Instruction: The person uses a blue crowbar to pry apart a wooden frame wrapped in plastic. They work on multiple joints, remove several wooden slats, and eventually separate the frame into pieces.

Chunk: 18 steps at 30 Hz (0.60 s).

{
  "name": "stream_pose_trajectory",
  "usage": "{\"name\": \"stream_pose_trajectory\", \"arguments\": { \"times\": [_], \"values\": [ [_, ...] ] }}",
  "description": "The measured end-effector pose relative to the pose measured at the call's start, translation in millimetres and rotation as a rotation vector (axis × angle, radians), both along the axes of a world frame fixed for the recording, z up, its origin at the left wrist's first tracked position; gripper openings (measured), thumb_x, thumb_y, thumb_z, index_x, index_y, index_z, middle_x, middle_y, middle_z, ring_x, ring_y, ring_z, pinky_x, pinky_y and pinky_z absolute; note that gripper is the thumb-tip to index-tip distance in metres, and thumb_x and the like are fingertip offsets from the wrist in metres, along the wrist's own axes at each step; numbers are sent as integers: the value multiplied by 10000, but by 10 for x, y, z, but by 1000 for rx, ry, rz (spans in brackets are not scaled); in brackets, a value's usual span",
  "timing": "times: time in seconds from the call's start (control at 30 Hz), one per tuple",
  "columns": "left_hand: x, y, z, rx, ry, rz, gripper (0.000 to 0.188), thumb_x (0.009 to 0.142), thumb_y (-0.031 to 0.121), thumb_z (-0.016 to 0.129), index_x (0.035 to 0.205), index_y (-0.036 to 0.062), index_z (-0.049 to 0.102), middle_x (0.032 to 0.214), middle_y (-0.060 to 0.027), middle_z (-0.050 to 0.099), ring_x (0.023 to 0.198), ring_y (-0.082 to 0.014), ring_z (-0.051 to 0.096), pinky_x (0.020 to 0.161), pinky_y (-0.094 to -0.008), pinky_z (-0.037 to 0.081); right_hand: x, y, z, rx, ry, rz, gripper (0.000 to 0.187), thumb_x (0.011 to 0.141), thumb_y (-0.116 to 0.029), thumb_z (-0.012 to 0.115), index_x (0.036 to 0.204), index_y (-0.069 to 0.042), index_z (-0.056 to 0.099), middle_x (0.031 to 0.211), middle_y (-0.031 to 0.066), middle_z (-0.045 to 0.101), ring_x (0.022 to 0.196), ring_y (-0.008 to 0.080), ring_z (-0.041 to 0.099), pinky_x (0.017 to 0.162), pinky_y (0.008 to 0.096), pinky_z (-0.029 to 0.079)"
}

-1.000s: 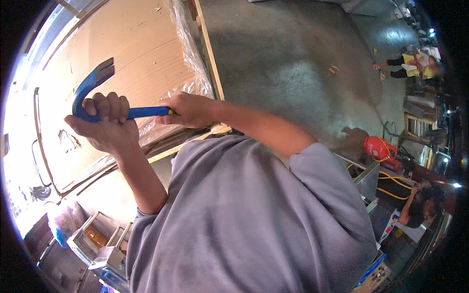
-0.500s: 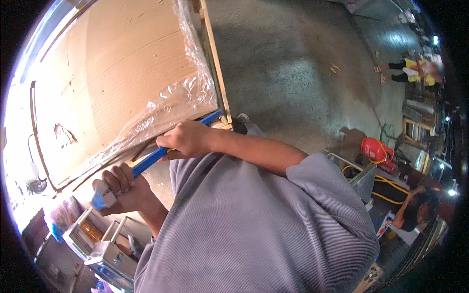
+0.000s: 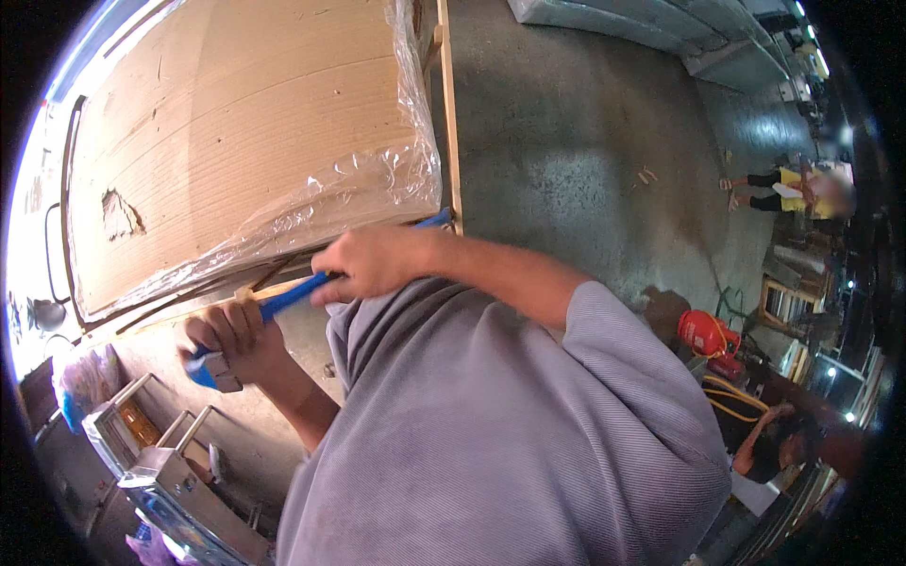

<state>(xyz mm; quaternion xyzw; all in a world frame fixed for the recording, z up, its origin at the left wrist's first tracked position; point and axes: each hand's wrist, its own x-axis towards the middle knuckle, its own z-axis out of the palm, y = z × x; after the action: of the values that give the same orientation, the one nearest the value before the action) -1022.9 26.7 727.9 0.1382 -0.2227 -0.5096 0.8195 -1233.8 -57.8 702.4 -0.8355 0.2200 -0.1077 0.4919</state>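
Blue pry bar (image 3: pixel 291 296) runs eight-to-two o'clock: left hand (image 3: pixel 241 341) wrapped near clawed end; right hand (image 3: pixel 375 265), fingers curled round shaft, nearer wooden rail (image 3: pixel 453 132) at two.

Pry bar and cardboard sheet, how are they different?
The pry bar is blue; the cardboard sheet is brown. The pry bar is narrow; the cardboard sheet is broad and flat. The left hand and right hand grip the pry bar; the cardboard sheet is partly covered by clear plastic wrap.
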Motion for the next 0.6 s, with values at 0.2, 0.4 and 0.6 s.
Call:
{"name": "stream_pose_trajectory", "arguments": {
  "times": [0.2,0.4,0.6],
  "values": [
    [-598,-1242,735,-531,-213,-732,525,988,476,483,562,177,415,432,59,363,290,-46,321,293,-212,275,-428,-636,422,329,49,104,461,925,-473,674,847,-22,621,653,20,560,589,106,521,542,301,417],
    [-1240,-1470,1242,-213,-350,-542,606,959,644,424,906,44,498,713,-27,401,606,-142,383,541,-285,311,-656,-437,429,66,-394,-491,515,944,-533,622,834,-31,592,585,54,507,554,141,477,538,345,424],
    [-1754,-1846,1383,-311,-119,-1071,495,983,534,396,892,61,511,711,-40,402,546,-126,325,470,-276,276,-817,-323,354,52,-500,-820,250,964,-290,678,920,-47,638,651,-46,485,590,39,442,523,246,375]
  ]
}}
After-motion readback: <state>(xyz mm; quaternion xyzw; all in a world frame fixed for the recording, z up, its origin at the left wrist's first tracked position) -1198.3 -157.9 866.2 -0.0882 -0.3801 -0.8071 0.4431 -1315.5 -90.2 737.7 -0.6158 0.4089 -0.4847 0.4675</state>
